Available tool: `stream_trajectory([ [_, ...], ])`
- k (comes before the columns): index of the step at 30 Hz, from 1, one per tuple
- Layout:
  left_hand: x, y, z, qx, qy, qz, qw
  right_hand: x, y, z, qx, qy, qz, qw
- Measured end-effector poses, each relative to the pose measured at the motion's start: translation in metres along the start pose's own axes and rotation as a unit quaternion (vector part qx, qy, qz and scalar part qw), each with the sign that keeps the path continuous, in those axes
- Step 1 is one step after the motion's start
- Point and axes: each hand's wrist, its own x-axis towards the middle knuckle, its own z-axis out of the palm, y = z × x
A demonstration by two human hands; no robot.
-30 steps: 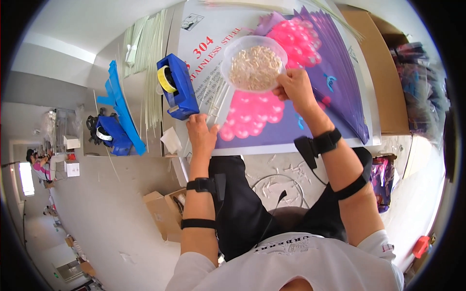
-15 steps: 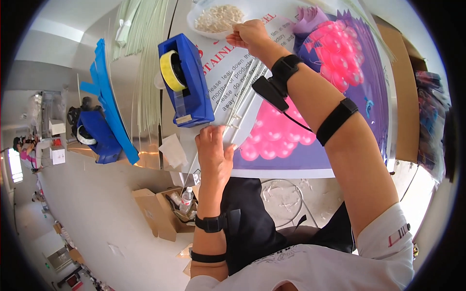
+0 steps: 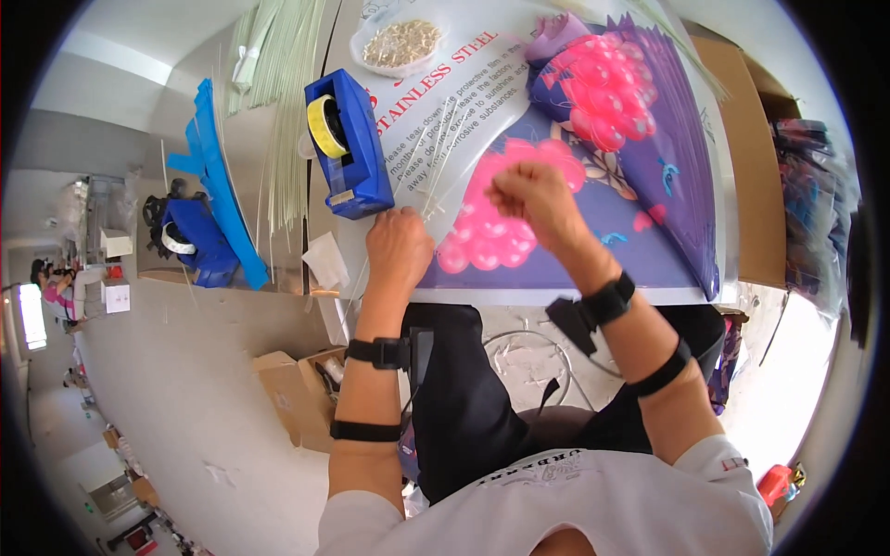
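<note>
My left hand (image 3: 400, 250) is closed at the near end of a blue tape dispenser (image 3: 369, 181) with a yellow roll. Whatever its fingers grip is hidden. My right hand (image 3: 538, 199) is raised over a purple sheet (image 3: 565, 264) with a pink balloon-like cluster (image 3: 487, 227). Its fingers are pinched together, and anything between them is too small to make out. Several thin pale sticks (image 3: 443, 153) lie on the printed white film (image 3: 482, 88), between the dispenser and the pink cluster. Beyond them sits a shallow translucent bowl (image 3: 357, 48) of small beige pieces (image 3: 400, 44).
More purple wrapping with a pink cluster (image 3: 612, 97) covers the far right. To the left lie pale stick bundles (image 3: 287, 120), a blue strip (image 3: 215, 176) and a second blue tape dispenser (image 3: 206, 246). A cardboard box (image 3: 292, 398) stands on the floor below the table.
My right hand has left the bowl and come back toward me, over the pink cluster. My left hand has closed, its fingers now curled beside the dispenser. The whole view has shifted slightly.
</note>
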Motion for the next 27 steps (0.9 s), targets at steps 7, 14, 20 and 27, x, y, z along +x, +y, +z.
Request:
stream_trajectory([
  [7, 0.001, 0.029, -0.050, 0.000, 0.055, 0.006, 0.998, -0.080, 0.041, 0.015, -0.068, -0.055, 0.013, 0.996],
  [14, 0.015, 0.110, -0.086, -0.397, -0.014, -0.026, 0.917, -0.118, -0.001, 0.041, 0.148, -0.084, -0.040, 0.985],
  [20, 0.008, 0.196, -0.069, -0.507, -0.050, 0.120, 0.852, -0.125, -0.040, -0.099, -0.118, 0.223, -0.220, 0.942],
  [27, -0.045, 0.212, -0.045, -0.376, -0.210, 0.105, 0.896, -0.124, -0.068, -0.325, -0.459, 0.419, -0.208, 0.756],
])
